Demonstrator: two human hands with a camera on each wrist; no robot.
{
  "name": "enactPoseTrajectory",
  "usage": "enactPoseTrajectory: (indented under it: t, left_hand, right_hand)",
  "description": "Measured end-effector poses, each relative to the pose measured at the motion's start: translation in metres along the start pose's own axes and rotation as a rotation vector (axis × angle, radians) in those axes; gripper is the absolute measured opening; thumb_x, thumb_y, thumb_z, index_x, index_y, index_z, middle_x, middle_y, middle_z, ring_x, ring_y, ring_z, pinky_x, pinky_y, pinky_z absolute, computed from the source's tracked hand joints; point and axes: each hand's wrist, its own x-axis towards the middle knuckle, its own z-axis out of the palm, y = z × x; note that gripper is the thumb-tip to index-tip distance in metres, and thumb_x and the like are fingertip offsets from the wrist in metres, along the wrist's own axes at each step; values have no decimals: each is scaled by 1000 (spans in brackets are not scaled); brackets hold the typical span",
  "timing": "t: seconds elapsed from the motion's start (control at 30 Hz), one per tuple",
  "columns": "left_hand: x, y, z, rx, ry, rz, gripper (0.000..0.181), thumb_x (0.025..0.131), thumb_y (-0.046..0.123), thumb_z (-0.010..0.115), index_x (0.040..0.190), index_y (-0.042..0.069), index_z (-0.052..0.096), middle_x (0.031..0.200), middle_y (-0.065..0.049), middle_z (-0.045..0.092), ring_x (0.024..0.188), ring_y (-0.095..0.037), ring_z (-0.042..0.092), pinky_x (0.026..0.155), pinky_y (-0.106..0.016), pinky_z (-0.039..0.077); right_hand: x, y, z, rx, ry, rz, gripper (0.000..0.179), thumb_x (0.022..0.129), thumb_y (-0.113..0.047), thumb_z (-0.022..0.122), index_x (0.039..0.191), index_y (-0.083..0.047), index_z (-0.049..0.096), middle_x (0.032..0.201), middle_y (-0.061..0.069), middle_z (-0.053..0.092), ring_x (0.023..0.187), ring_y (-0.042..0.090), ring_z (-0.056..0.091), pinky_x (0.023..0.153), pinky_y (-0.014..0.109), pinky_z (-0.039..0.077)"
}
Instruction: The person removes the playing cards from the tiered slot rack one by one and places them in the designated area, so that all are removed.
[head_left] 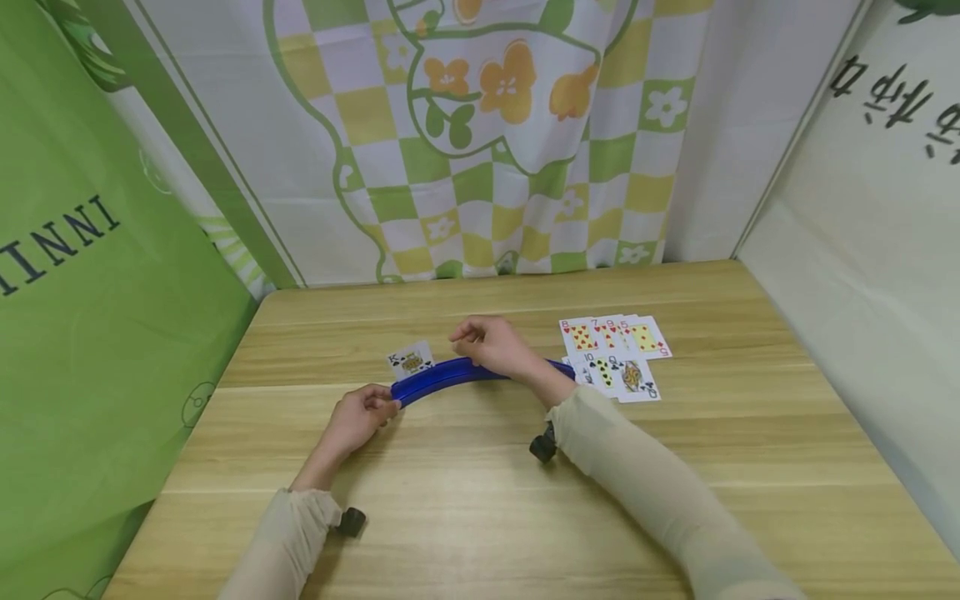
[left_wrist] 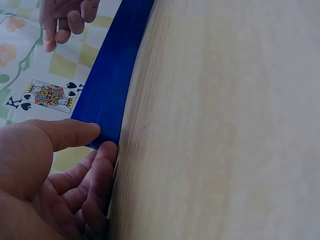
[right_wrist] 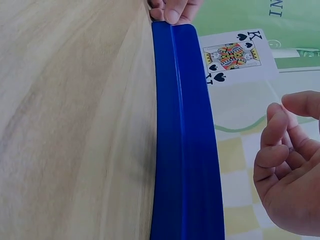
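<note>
A curved blue card holder rests on the table. My left hand grips its left end, with the thumb on top and fingertips below. A king of spades stands upright in the holder near that end; its face also shows in the right wrist view. My right hand hovers over the middle of the holder, just right of the king. Its fingers are loosely bent, and nothing shows between them. The right forearm hides part of the holder's right half.
Face-up playing cards lie in two overlapping rows at the right: red cards at the back, black cards in front, close to the holder's right end. A patterned curtain hangs behind the wooden table. Green fabric stands at the left.
</note>
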Motion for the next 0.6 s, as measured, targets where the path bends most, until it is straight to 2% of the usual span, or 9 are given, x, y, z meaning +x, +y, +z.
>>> enactPoseTrajectory:
  t: [0.13,0.6]
  left_hand:
    - [0,1,0,4,0,1,33,93,24,68,118,3,65,86,-7,73,67,-14,61,59,-26,46]
    - [1,0,0,4,-2,1,32,93,24,69,117,3,66,86,-7,73,66,-13,61,58,-26,47]
  right_hand:
    - [3,0,3,-16,7,-6,16,95,-20,65,108,-12,71,92,5,69,67,15,62,61,27,52]
    - [10,-7,16,-18,-14,-3,18,96,-21,65,111,-11,70,97,5,69,69,15,63,60,26,52]
